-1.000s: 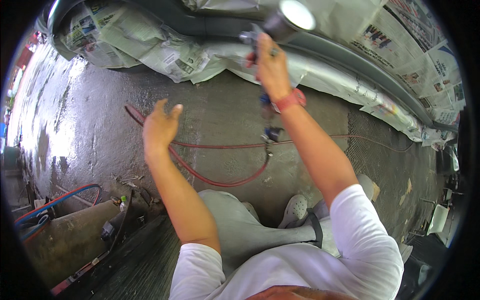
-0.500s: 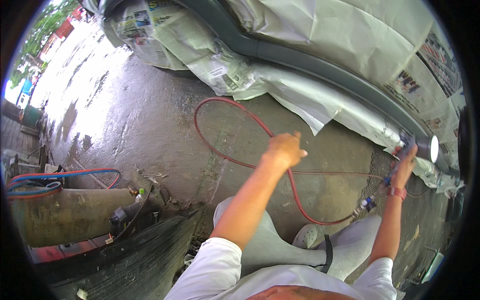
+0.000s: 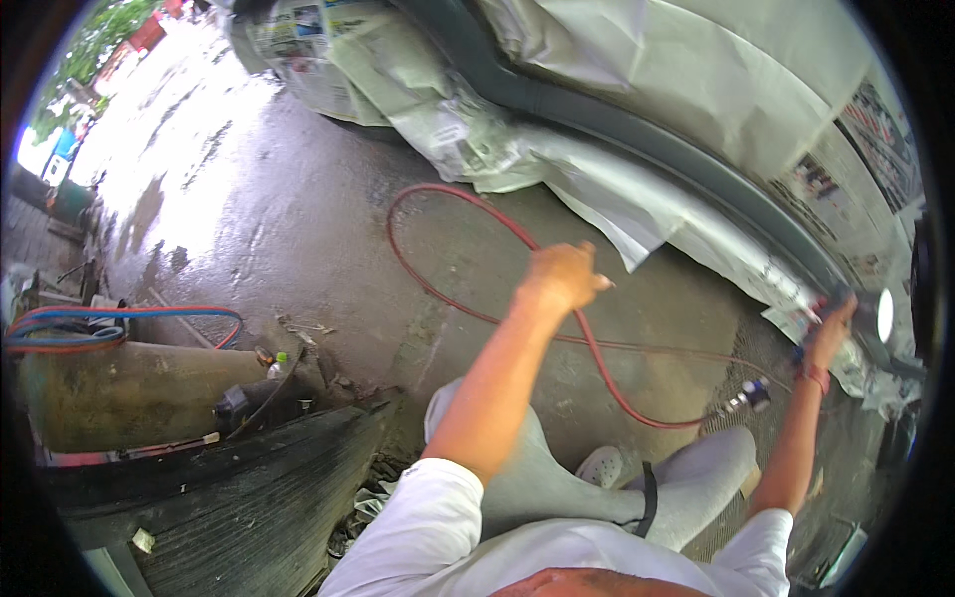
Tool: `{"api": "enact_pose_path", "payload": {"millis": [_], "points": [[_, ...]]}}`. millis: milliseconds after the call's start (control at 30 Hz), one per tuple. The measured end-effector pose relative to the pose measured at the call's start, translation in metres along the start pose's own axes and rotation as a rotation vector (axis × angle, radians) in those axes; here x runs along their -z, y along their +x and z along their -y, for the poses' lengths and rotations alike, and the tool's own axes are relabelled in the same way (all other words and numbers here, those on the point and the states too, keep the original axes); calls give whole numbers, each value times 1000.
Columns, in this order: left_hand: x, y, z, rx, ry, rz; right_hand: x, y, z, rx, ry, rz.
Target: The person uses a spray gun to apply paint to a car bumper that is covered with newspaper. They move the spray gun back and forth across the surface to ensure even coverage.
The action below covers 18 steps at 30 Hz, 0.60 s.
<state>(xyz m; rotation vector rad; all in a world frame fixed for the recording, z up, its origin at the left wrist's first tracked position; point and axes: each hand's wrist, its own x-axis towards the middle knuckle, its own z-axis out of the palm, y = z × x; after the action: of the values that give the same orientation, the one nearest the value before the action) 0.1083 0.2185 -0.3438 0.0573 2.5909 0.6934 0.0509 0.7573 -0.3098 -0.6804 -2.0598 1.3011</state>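
My left hand (image 3: 560, 277) is closed around a red air hose (image 3: 607, 383), which loops out over the ground beyond it. Its thumb and a finger stick out to the right. On the far right, my right hand (image 3: 829, 336) grips a spray gun (image 3: 818, 306), partly hidden by the fingers. A dark cup with a white round end (image 3: 884, 315) shows just beyond that hand. Metal and blue fittings (image 3: 748, 396) hang at the hose's end, below and left of my right hand. The gun lies close to a grey painted sill (image 3: 696, 164).
White masking sheets (image 3: 716, 60) and newspaper (image 3: 343, 60) cover the body around the grey sill. At left, a large rusty cylinder (image 3: 129, 393) lies under coiled red and blue hoses (image 3: 169, 311). A dark board (image 3: 259, 488) stands nearby. Wet concrete (image 3: 279, 199) spreads beyond.
My right hand and the spray gun have moved a little to the right along the sill. The hose fittings swung slightly right. My left hand keeps hold of the hose, shifted slightly up and left.
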Motion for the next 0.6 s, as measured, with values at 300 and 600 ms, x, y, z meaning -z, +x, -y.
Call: {"api": "enact_pose_path", "payload": {"millis": [300, 600], "points": [[12, -20, 79, 310, 34, -258, -172, -183, 115, 46, 230, 515], [29, -51, 156, 548, -3, -503, -306, -287, 163, 163, 310, 791]]}}
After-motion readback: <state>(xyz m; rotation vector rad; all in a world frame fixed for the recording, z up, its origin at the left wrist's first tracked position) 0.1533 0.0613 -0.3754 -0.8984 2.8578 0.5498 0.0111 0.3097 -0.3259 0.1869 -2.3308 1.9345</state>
